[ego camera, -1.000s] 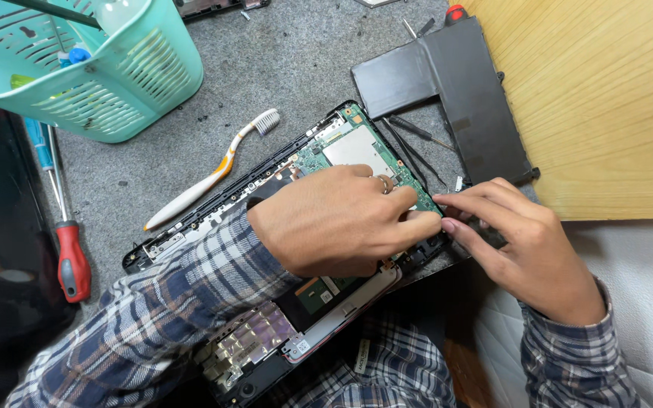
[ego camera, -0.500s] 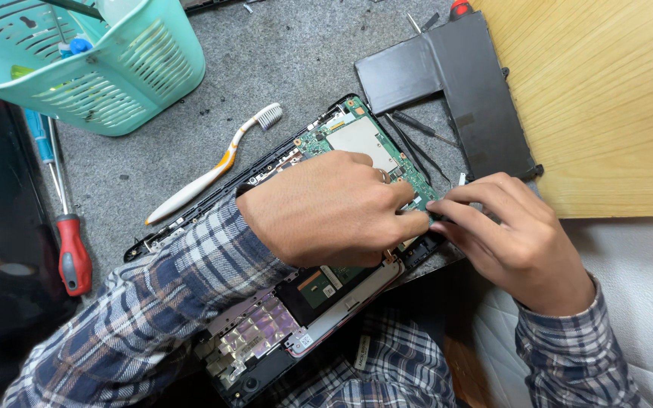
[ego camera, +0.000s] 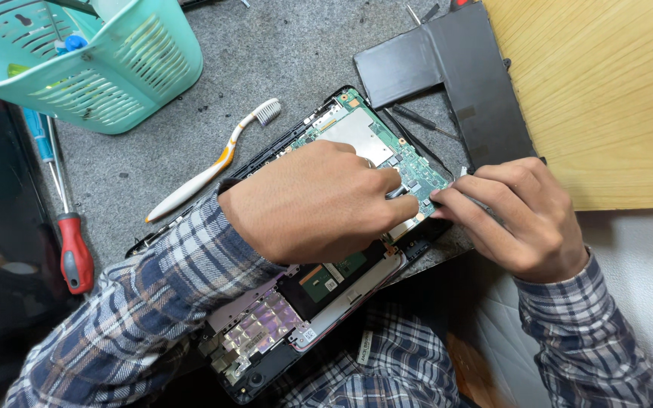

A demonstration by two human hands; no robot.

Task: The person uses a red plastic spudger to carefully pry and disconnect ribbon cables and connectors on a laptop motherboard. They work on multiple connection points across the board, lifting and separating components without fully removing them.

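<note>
Across the upper right of the frame you have a pale wooden board [ego camera: 606,98] with straight grain, and under everything a speckled grey mat [ego camera: 281,53], rough and dusty. At the upper left stands a mint-green plastic basket [ego camera: 107,83] with slotted walls. Running from the centre to the bottom is the opened laptop [ego camera: 296,317], a black shell with a green circuit board [ego camera: 410,162] at its upper end, a dull metal shield on that board, and a shiny foil patch nearer the bottom; small white rectangular labels sit on the dark part just below your wrist. Above the centre right lies a flat matte-black battery pack [ego camera: 447,68], L-shaped.

Your left hand [ego camera: 311,200] lies palm down over the laptop's middle, fingers curled onto the board. Your right hand [ego camera: 519,215], at centre right, has its fingertips pinched together at the board's right edge; what they clamp is too small to tell.

Left of the laptop you have a white-and-orange toothbrush [ego camera: 205,174], and at the far left a red-handled screwdriver [ego camera: 73,249].
</note>
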